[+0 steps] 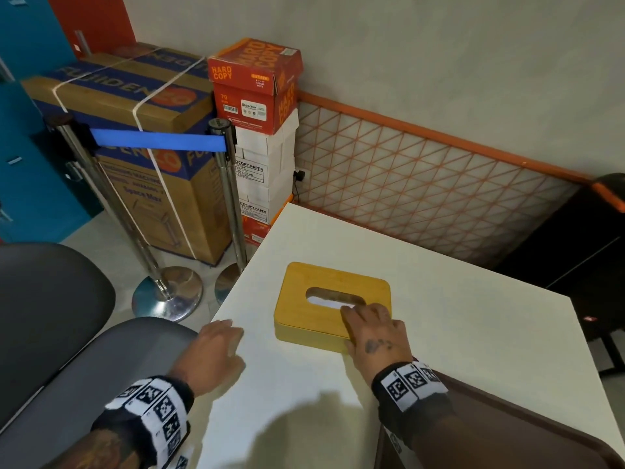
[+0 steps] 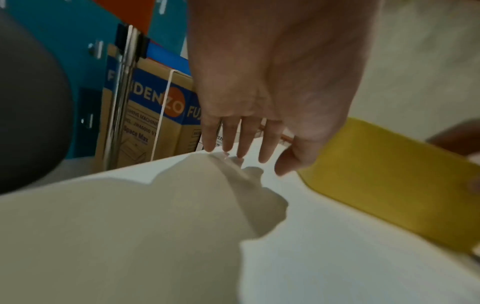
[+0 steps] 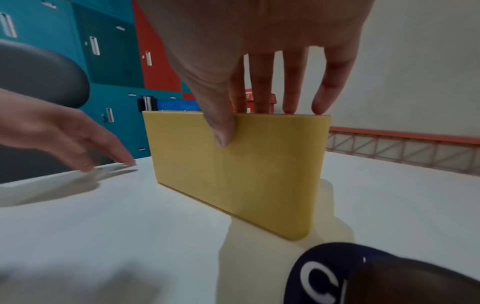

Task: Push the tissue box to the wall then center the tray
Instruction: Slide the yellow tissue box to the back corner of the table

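Observation:
A yellow wooden tissue box (image 1: 314, 319) with an oval slot lies on the white table (image 1: 456, 333), well short of the lattice wall panel (image 1: 422, 184). My right hand (image 1: 375, 330) rests on its near right corner. In the right wrist view the straight fingers (image 3: 291, 82) lie over the top edge of the box (image 3: 246, 174) and the thumb presses its near side. My left hand (image 1: 220, 343) is flat and holds nothing at the table's left edge, apart from the box (image 2: 376, 164). A brown tray (image 1: 524, 434) lies at the near right, partly under my right forearm.
Two grey chairs (image 1: 44, 299) stand to the left of the table. Beyond its left edge are steel stanchions (image 1: 230, 198) with a blue belt, a large cardboard box (image 1: 135, 130) and stacked paper boxes (image 1: 260, 96). A black object (image 1: 592, 248) stands at the right.

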A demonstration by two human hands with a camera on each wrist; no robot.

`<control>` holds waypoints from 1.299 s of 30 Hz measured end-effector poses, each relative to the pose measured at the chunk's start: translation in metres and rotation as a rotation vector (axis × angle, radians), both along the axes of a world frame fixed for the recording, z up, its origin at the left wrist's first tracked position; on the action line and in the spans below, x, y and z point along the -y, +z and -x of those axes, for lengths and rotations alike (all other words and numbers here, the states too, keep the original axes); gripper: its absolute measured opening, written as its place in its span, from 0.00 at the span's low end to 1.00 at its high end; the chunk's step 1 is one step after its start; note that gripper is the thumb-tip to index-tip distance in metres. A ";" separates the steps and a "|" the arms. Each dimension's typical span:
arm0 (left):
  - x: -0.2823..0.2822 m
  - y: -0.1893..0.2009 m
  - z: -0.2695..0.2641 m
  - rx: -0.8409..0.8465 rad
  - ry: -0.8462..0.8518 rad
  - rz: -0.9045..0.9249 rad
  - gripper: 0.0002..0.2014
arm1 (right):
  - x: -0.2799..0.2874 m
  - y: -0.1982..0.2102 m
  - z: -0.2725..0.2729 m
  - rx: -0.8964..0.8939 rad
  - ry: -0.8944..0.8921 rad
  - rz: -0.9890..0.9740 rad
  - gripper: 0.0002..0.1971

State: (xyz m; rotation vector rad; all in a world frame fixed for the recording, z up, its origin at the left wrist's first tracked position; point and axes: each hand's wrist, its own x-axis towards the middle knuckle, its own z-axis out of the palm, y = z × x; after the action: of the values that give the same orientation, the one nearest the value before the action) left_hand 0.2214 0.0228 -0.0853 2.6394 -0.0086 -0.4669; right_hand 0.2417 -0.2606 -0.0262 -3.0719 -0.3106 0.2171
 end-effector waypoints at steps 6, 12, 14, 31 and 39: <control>-0.010 -0.022 0.025 0.094 -0.060 -0.180 0.34 | 0.000 0.001 -0.052 0.007 -0.014 -0.018 0.25; -0.023 -0.036 0.070 0.070 -0.107 -0.055 0.33 | -0.009 0.001 -0.117 0.000 -0.090 0.010 0.21; -0.028 -0.041 0.073 0.131 -0.096 0.018 0.31 | -0.012 0.000 -0.134 0.007 -0.107 0.016 0.21; -0.028 -0.053 0.071 0.183 -0.095 0.091 0.31 | -0.011 -0.025 -0.182 0.120 -0.196 -0.022 0.32; -0.030 -0.054 0.067 0.201 -0.136 0.085 0.33 | -0.020 -0.026 -0.186 0.107 -0.209 -0.059 0.33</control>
State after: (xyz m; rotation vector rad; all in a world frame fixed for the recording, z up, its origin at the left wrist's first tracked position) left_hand 0.1546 0.0531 -0.1392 2.6007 -0.2669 -0.2380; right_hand 0.4275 -0.2405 -0.0525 -3.0332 0.0009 0.0336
